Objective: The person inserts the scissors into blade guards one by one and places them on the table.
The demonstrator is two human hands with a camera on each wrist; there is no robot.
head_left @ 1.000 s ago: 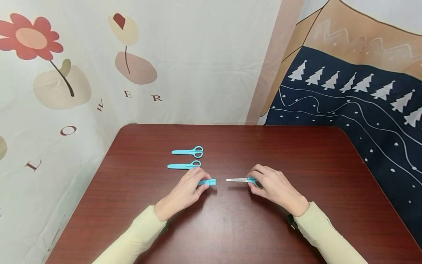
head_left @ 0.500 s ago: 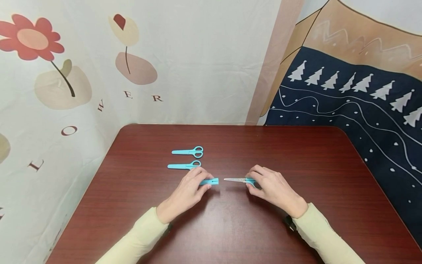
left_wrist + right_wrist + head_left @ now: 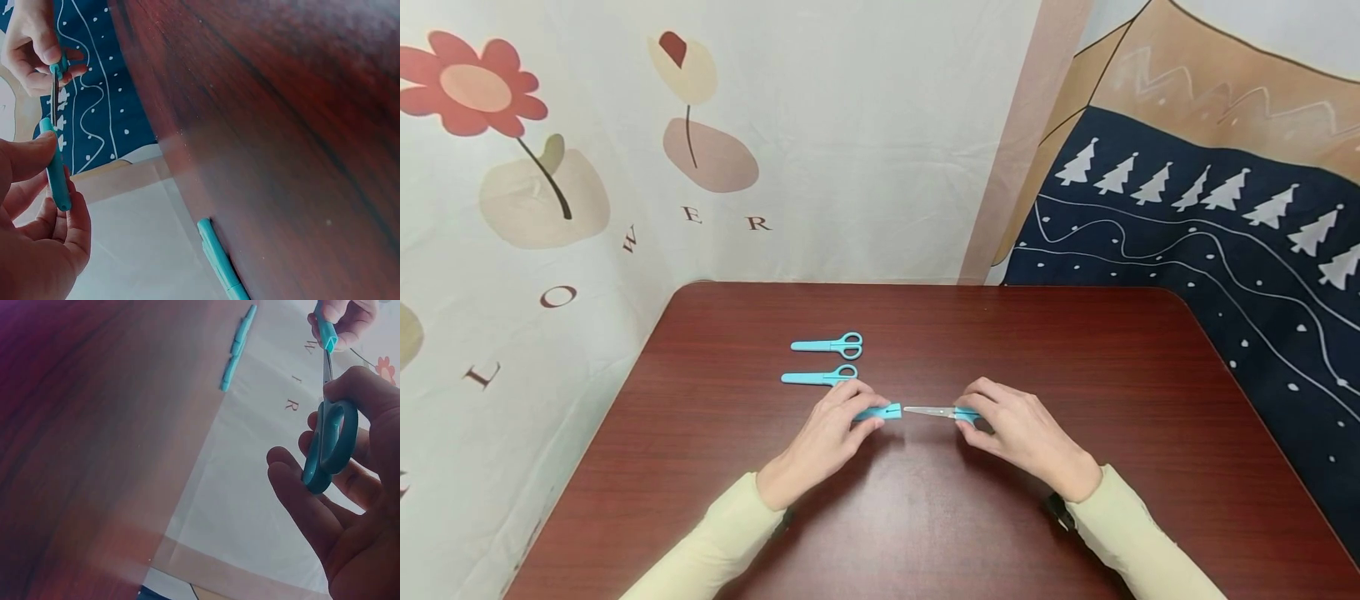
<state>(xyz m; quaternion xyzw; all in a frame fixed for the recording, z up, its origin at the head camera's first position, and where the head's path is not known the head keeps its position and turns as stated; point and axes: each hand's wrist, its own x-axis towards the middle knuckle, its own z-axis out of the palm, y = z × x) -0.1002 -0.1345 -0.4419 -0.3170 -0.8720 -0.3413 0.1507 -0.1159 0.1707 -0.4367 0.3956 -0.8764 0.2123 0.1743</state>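
Between thumb and fingers, my left hand point(image 3: 823, 429) pinches a light-blue scissors sheath point(image 3: 57, 165), its open end facing right. Opposite it, my right hand point(image 3: 1026, 433) grips a pair of scissors point(image 3: 326, 440) by the blue handles. The scissors' metal blades point(image 3: 928, 411) are closed and point left, with the tip right at the sheath's mouth. Both things are held above the table in the wrist views. In the head view, the fingers cover the sheath's far end and much of the handle loops.
Two more blue scissors lie on the dark red-brown table point(image 3: 1075, 350): sheathed scissors point(image 3: 827, 345) farther back, and nearer sheathed scissors point(image 3: 808, 378) just beyond my left hand, which overlaps their handle. Behind the table hangs a printed cloth point(image 3: 865, 150).
The scissors in my right hand have moved left and the sheath in my left hand slightly right, narrowing the gap between tip and mouth. The two scissors on the table have not moved.
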